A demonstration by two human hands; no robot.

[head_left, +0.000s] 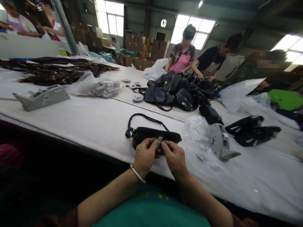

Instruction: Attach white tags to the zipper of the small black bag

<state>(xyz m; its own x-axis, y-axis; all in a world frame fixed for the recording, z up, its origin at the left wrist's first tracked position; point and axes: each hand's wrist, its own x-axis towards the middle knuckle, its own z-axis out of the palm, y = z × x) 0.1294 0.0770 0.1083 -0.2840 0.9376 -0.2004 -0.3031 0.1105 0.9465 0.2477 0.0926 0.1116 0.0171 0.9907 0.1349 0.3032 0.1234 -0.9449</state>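
Note:
A small black handbag [139, 138] with a zip along its top lies on the table's near edge, right at my hands. Its black strap [148, 117] loops out behind it. My left hand [145, 156], with a silver bangle at the wrist, pinches a small clear, shiny piece of plastic [160, 138] against the bag's front. Close beside it, my right hand [175, 157] is closed in a pinch at the bag's front. What lies between its thumb and finger is too small to make out. The fingers cover part of the bag's lower front.
A grey tape dispenser [44, 97] stands at left, another [220, 142] at right beside crumpled clear plastic [196, 132]. Black bags [158, 96] are heaped across the table [90, 123]. Brown straps [59, 69] lie at far left. Several people work around the table.

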